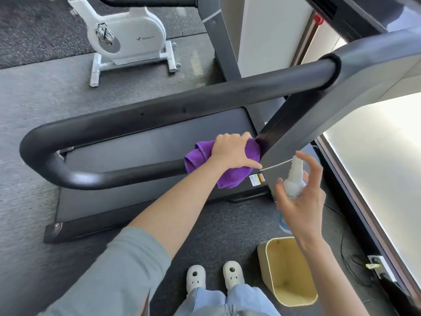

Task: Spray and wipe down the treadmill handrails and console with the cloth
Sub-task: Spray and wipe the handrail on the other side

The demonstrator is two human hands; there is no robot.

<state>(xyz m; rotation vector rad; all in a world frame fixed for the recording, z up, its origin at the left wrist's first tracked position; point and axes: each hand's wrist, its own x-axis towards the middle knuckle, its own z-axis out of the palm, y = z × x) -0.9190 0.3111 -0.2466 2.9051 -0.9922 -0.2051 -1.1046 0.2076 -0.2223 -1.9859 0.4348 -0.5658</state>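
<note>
Head view: the left hand (234, 151) is in the centre of the frame and presses a purple cloth (225, 172) onto the lower bar of the black treadmill handrail (127, 124). The fingers are curled over the top of the cloth and grip it, close to the place where the bar meets the grey upright post (293, 133) of the treadmill. Part of the cloth hangs down below the hand. The handrail makes a long loop that goes to the left of the frame and comes back along the upper bar toward the upper right.

The right hand (303, 201) is at the right of centre and holds a small white spray bottle (295, 179). The thumb and the lower fingers are curled around the bottle body, while the other fingers are spread wide above it. The nozzle points toward the cloth and the post.

Below the handrail, the dark treadmill deck (136, 174) lies on the grey floor. In the lower right there is a pale yellow waste bin (289, 270) standing beside the person's white shoes (214, 277). In the upper left there is a white exercise bike (127, 35), well apart from the treadmill. A grey sleeve (109, 274) covers the left upper arm.
</note>
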